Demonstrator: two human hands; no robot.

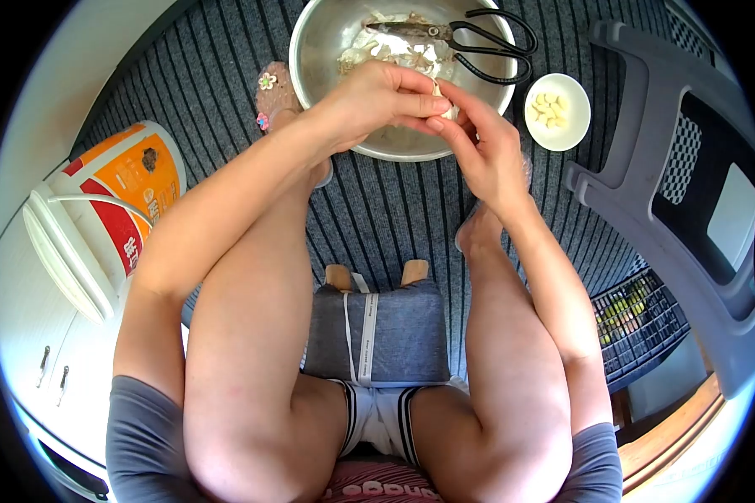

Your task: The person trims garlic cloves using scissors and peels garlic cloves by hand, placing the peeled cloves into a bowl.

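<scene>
Above the near rim of a steel bowl (317, 71), my left hand (377, 102) and my right hand (482, 142) meet, fingertips pinched together on a garlic bulb (450, 110) with whitish skin. The fingers cover part of it. Inside the bowl lie garlic pieces and loose papery skins (356, 57). Black-handled scissors (432, 32) rest across the bowl, their handles over its right side. To the right, a small white bowl (572, 134) on the mat holds several peeled cloves (549, 109).
A grey plastic stool (625, 117) stands at the right, beside a black basket (637, 327). At the left is an orange and white bucket (138, 172) near white cabinet doors (25, 335). A small cushioned seat (411, 335) sits between the legs on the striped mat (394, 210).
</scene>
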